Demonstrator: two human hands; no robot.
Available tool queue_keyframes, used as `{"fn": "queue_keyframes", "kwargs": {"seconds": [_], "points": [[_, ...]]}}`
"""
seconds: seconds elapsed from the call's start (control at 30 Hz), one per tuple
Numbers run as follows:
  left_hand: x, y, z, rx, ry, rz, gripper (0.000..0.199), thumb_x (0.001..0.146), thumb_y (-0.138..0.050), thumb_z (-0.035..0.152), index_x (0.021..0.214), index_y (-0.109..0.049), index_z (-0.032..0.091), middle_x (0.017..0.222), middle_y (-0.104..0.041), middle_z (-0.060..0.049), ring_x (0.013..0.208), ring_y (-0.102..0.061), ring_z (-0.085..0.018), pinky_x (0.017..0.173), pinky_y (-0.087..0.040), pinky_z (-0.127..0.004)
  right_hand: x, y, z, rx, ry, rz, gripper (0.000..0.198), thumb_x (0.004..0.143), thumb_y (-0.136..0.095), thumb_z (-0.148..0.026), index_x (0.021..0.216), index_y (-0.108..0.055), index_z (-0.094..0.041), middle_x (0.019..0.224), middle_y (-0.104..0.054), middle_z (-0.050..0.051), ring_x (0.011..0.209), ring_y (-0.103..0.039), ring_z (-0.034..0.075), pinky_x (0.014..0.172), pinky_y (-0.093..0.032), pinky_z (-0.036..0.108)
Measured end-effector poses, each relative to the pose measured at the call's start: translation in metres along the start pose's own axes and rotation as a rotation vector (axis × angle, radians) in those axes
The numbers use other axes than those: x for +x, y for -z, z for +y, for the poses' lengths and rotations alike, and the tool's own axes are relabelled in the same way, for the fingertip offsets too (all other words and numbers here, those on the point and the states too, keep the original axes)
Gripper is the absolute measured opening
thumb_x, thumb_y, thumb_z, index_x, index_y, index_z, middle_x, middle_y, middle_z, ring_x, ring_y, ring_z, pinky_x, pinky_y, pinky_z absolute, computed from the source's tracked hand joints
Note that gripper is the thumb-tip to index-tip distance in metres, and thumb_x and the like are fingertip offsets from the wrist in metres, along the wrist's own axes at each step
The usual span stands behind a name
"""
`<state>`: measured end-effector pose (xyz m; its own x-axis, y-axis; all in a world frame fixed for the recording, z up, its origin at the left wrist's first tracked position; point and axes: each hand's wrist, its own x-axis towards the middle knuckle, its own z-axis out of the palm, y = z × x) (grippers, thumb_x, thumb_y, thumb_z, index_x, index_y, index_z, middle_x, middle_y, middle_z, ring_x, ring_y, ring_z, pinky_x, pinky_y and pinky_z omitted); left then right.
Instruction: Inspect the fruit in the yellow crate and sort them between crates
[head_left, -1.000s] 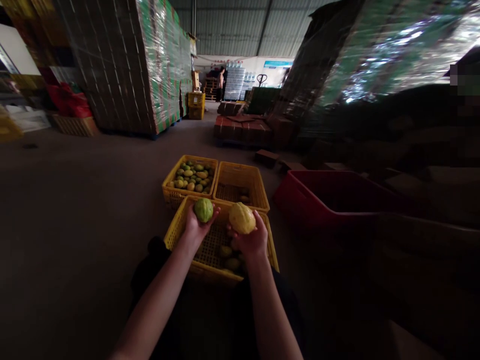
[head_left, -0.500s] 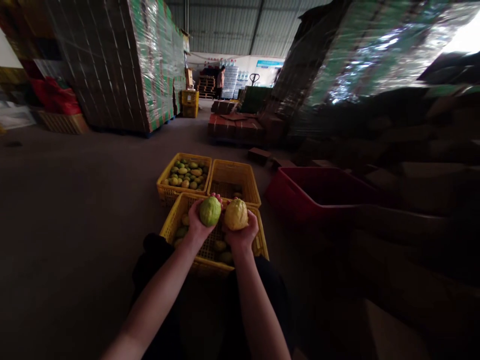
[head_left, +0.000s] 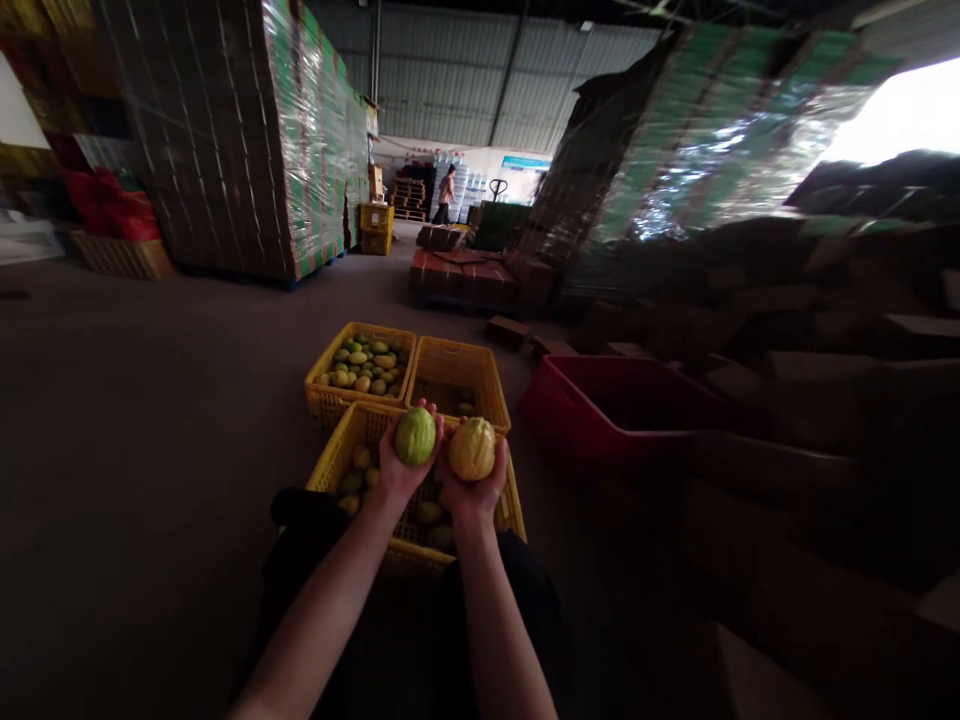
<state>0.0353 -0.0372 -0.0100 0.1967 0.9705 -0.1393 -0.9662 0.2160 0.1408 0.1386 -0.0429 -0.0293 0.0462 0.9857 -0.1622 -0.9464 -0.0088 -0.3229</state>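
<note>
On the palm of my left hand [head_left: 392, 472] rests a green, ribbed guava-like fruit [head_left: 415, 437], the fingers curled up around its far side. My right hand [head_left: 474, 497] cups a yellow one, a lumpy guava-like fruit [head_left: 472, 449], close beside it. Both hands are held over the near yellow crate [head_left: 330, 465], which has several green and yellowish fruits [head_left: 360, 458] in it. Behind it, the far left crate [head_left: 319, 390] is filled with similar fruits, and the far right crate [head_left: 491, 375] has a few at its bottom.
A red bin [head_left: 559, 410] stands to the right of the crates. Flattened cartons [head_left: 465, 278] lie beyond, and wrapped pallet stacks rise at left [head_left: 315, 150] and right [head_left: 637, 170]. A person [head_left: 445, 195] is in the background. Dark boxes crowd the right side.
The view has tilted up slightly, so the crates and hands sit lower in it. Both fruits stay in my hands, with the green one turned a little. The background person has changed posture.
</note>
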Motion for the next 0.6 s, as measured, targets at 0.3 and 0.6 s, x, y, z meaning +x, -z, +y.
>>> {"fn": "queue_keyframes", "kwargs": {"seconds": [0.3,0.6], "points": [[-0.007,0.026,0.008,0.334,0.373,-0.023,0.043,0.087,-0.037,0.042,0.066,-0.064,0.016,0.054,-0.055,-0.010,0.053,-0.066,-0.028,0.049,-0.052,-0.040,-0.015,0.008,-0.016,-0.264,-0.043,-0.212,0.028,0.072,-0.053,-0.051,0.068,-0.062,-0.024,0.058,-0.060,-0.001,0.045,-0.056,0.014,0.057,-0.058,0.037],[-0.008,0.050,0.012,0.351,0.809,0.138,0.059,0.083,-0.031,0.057,0.077,-0.069,0.013,0.039,-0.050,-0.014,0.033,-0.054,-0.032,0.040,-0.046,-0.051,-0.011,0.029,-0.028,-0.350,-0.366,-0.487,0.043,0.054,-0.062,-0.064,0.051,-0.046,-0.024,0.043,-0.050,0.000,0.061,-0.067,0.028,0.037,-0.051,0.035]]}}
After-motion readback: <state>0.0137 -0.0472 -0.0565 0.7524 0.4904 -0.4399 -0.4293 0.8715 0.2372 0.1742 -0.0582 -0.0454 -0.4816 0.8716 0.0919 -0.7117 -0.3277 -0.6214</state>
